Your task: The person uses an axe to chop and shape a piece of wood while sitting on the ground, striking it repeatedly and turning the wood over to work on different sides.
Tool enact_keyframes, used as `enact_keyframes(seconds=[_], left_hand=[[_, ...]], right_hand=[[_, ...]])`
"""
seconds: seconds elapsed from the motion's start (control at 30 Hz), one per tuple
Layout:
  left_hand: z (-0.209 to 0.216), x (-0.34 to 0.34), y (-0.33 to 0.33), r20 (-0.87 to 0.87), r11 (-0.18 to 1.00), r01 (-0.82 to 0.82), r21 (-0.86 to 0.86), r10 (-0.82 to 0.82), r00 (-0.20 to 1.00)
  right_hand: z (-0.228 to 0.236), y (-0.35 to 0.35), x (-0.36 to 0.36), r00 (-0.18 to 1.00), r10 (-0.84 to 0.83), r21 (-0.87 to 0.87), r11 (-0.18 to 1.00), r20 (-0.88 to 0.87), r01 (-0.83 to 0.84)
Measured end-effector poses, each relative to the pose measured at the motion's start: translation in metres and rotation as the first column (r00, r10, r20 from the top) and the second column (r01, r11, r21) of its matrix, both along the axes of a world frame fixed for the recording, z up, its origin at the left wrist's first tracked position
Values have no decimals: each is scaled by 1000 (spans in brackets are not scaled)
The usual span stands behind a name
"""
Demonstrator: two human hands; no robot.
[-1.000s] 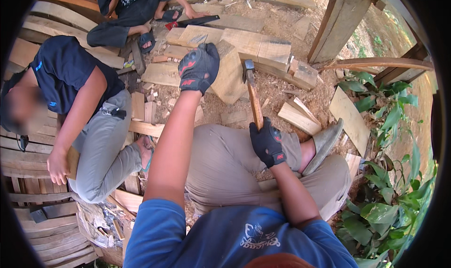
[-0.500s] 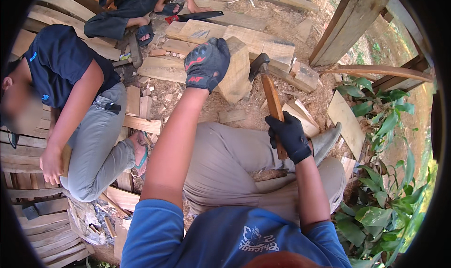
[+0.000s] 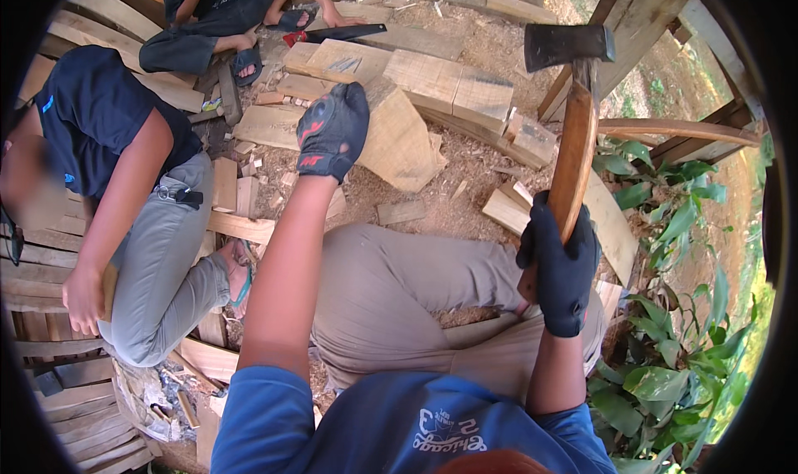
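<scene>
My left hand [image 3: 334, 132], in a black glove with red marks, is closed on the upper left edge of a thick wooden block [image 3: 401, 146]. The block stands tilted on the chip-strewn ground, its lower right edge roughly cut. Its gripped edge is partly hidden by the glove. My right hand [image 3: 565, 266], also in a black glove, wraps round the lower handle of a hatchet [image 3: 573, 146]. The hatchet is raised to the right of the block, apart from it, with its dark metal head at the top.
Thick planks [image 3: 449, 83] lie beyond the block. A co-worker [image 3: 125, 142] sits close on my left; another person [image 3: 216, 25] sits farther off, near a saw [image 3: 345, 33]. Leafy plants [image 3: 665, 374] and a wooden post [image 3: 636, 38] stand on the right. My bent legs [image 3: 399, 291] lie below the block.
The hatchet has risen from the block's right edge, up and to the right, with my right hand. My left hand and the block have shifted slightly left in view.
</scene>
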State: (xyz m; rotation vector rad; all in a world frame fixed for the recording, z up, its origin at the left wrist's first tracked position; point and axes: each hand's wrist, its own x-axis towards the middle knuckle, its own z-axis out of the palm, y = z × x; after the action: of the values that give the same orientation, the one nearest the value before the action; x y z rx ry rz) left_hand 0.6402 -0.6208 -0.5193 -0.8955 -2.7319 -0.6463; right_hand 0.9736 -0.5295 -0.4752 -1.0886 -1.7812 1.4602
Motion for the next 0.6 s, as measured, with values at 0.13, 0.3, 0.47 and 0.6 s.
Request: enact_keyframes(seconds=[0.13,0.3,0.47,0.6], left_hand=[[-2,-6,-10,115,1000,-24,14,22,993],[21,5,-17,269,999,-21,-35,30,963],[38,10,-22,300,992,114,-50,-93,949],[45,-7,-11,230,979,182,-87,-158,960]], right_hand=[[2,-7,1,999,-52,-118,992,-4,51],[-14,-9,6,996,-57,-216,976,-65,42],[-18,-5,10,998,-48,-234,972,-43,37],[-8,-2,14,998,-60,-152,986,16,61]])
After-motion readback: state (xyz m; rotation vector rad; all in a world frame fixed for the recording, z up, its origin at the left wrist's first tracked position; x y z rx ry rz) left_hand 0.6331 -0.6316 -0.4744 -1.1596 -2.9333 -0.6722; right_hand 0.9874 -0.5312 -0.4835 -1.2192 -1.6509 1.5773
